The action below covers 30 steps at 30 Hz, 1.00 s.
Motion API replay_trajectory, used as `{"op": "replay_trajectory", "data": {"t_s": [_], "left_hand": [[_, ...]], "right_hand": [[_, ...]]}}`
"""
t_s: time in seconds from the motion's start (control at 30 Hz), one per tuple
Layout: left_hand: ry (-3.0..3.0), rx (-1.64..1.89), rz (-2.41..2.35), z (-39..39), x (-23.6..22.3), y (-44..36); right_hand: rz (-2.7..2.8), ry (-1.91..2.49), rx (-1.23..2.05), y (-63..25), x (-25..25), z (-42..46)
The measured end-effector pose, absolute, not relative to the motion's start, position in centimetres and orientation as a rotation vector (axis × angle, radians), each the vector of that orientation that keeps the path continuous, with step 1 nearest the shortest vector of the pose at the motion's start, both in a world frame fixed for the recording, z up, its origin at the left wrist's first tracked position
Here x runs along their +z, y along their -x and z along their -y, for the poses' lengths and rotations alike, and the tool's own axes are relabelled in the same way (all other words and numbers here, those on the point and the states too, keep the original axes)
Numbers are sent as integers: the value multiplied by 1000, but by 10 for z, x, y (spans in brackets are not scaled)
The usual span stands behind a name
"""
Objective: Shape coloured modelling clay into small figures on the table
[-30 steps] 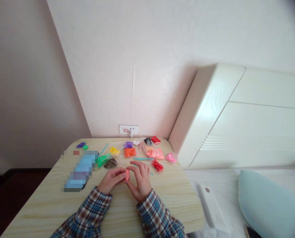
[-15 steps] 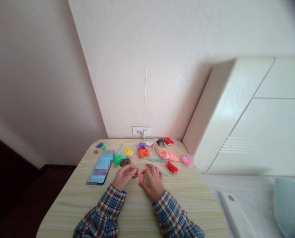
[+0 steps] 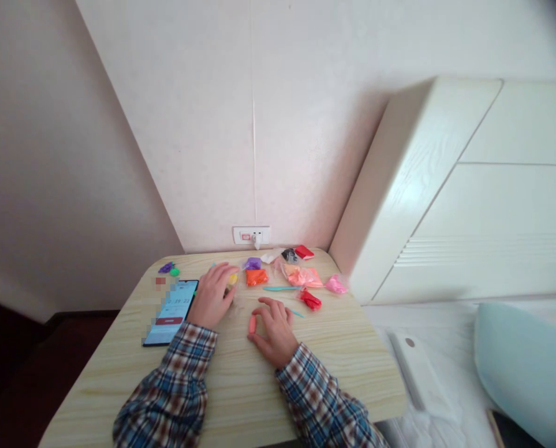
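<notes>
My right hand [image 3: 274, 331] pinches a small coral-pink roll of modelling clay [image 3: 252, 325] between thumb and index finger, just above the wooden table. My left hand [image 3: 212, 295] reaches over the packets left of centre with its fingers stretched out. It hides most of the green and brown packets; part of the yellow clay [image 3: 233, 279] shows beside its fingertips. Whether the fingers touch a packet I cannot tell. Near my right hand lie a red clay packet [image 3: 310, 300] and a thin turquoise stick [image 3: 297, 313].
A phone [image 3: 168, 320] lies at the left, with purple and green clay pieces [image 3: 167, 267] behind it. Along the back are orange [image 3: 257, 277], purple [image 3: 253, 264], peach [image 3: 301, 275] and pink [image 3: 336, 284] packets and a turquoise modelling knife [image 3: 280, 288]. A wall socket [image 3: 251, 235] sits behind the table [image 3: 240, 398].
My left hand has moved away from the clay roll, left and forward over the packets, its fingers extending. My right hand still holds the roll. The whole view has shifted somewhat.
</notes>
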<state>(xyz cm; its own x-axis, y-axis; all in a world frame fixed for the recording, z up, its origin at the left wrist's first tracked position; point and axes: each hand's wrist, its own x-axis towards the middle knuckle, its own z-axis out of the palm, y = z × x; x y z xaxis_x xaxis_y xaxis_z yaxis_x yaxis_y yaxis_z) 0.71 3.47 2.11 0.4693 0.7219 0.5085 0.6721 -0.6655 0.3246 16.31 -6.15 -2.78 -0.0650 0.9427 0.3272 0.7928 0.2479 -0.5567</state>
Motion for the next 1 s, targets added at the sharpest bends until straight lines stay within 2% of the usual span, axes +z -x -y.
{"op": "replay_trajectory", "data": {"t_s": [0.13, 0.3, 0.5, 0.77, 1.0], "left_hand": [[-2860, 733, -1367, -51, 15, -14], [-2842, 502, -1504, -66, 2, -12], [-2821, 404, -1517, -71, 3, -15], [-2742, 586, -1522, -62, 11, -16], [-2404, 991, -1059, -41, 32, -9]], "right_hand": [[1885, 1546, 275, -166, -26, 62], [1842, 1528, 269, -167, -23, 63], [1809, 1513, 232, -168, -24, 63], [1747, 1483, 160, -170, -23, 62], [1594, 1538, 81, -183, -19, 58]]}}
